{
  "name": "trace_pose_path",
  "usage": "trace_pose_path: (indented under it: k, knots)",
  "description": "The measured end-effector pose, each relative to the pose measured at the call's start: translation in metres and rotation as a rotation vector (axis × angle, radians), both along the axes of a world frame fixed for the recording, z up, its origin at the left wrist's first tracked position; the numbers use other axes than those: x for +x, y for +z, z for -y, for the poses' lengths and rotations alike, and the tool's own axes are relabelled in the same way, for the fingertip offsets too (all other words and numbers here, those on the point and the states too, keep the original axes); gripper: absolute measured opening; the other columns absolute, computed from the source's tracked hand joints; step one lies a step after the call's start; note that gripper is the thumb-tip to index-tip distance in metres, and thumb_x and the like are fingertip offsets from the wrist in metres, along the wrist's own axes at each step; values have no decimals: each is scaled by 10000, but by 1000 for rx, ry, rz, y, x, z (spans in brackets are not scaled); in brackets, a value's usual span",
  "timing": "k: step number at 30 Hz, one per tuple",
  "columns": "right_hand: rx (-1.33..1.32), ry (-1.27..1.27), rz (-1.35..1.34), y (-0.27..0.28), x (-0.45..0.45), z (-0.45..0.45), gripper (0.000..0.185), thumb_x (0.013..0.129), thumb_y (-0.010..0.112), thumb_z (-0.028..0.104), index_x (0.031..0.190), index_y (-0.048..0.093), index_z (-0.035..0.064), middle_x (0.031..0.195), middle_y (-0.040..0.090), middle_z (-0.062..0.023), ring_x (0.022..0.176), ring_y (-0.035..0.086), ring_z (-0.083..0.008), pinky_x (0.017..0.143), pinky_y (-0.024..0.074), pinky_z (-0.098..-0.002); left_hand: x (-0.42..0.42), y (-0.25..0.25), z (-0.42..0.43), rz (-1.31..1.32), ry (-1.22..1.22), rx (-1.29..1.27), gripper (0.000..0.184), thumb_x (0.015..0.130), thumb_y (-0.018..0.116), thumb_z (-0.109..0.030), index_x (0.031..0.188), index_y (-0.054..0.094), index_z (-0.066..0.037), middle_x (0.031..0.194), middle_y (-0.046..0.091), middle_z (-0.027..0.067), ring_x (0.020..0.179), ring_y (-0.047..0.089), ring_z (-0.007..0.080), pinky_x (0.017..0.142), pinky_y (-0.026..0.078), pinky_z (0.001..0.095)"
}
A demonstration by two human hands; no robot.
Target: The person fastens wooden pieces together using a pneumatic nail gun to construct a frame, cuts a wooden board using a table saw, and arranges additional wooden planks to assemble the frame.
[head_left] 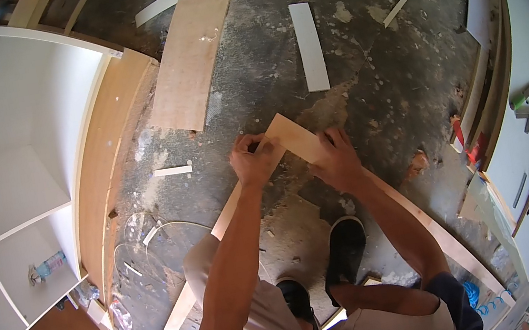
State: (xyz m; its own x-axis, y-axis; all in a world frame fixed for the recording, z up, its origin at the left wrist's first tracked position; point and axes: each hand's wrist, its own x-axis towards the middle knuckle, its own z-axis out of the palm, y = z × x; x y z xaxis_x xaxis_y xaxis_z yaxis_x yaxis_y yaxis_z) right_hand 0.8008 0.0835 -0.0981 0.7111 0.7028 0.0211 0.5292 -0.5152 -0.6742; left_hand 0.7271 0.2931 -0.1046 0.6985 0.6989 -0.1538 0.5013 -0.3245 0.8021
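Two long, pale wooden strips meet at a pointed corner in front of me, one running down to the left and the other down to the right. My left hand (253,161) is closed around the left wooden strip (180,319) just below the corner. On the other side, my right hand (337,161) grips the right wooden strip (441,237) close to the same corner. Thumbs and fingers press on the strips' edges. My forearms and legs hide parts of both strips. I cannot tell how the ends are joined.
A wide plywood board (192,65) and a white strip (309,45) lie on the stained floor ahead. At left stands a white shelf cabinet (3,111). Clamps (527,103) rest on a white panel at right. A thin hose (129,240) loops at lower left.
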Motion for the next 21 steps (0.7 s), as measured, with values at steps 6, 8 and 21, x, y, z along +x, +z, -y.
trace_pose_path:
  k: [6,8,21]
  knots:
    - [-12,-36,74,-5,-2,-6,655,626,798,168,1192,541,-38,1143,467,-153,1106,487,-369,941,454,-462,-2,-11,1,45,1,39,238,696,849,-169,819,735,0,800,613,68,736,592,188,686,462,328]
    - [-21,-50,50,-4,-3,-8,661,618,791,191,1192,552,-34,1159,464,-151,1122,483,-369,953,444,-462,-2,-9,1,71,-13,53,234,700,845,-168,819,729,-3,800,611,74,744,595,200,690,467,338]
    - [27,1,87,-1,7,-9,641,573,800,135,1141,565,-45,1081,482,-153,1047,515,-362,882,476,-460,3,6,-3,-13,-110,-36,268,721,825,-174,826,626,-28,893,577,101,913,569,331,801,459,434]
